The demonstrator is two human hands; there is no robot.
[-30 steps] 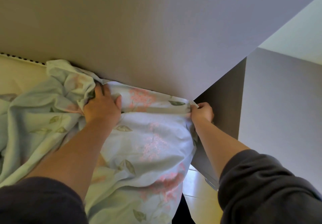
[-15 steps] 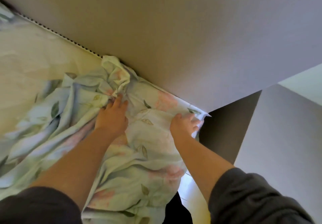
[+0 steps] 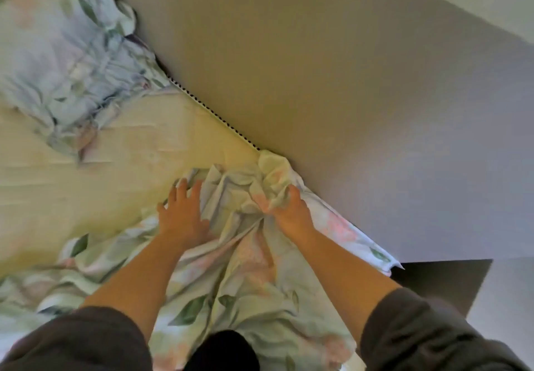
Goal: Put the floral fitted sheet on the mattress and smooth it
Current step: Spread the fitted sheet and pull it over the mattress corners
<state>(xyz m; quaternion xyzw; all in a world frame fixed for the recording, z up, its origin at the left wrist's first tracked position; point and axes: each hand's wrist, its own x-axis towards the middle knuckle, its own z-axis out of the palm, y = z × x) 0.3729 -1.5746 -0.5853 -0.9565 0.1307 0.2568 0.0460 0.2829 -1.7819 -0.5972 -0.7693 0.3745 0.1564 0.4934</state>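
Observation:
The floral fitted sheet, pale with pink flowers and green leaves, lies crumpled over the near corner of the cream mattress. One sheet corner sits over the mattress corner at the right, by the wall. My left hand rests flat on the sheet's bunched edge, fingers spread. My right hand is closed on a bunched fold of the sheet close to the wall. Another bunched part of the sheet lies at the far left of the mattress.
A grey wall runs along the mattress's far side, with a dotted trim line at the seam. A dark panel stands past the mattress corner at the right. My dark sleeves fill the bottom of the view.
My view has swung left, showing more bare mattress. My right hand left the sheet corner at the wall and moved inward to a fold. My left hand opened flat on the bunched edge.

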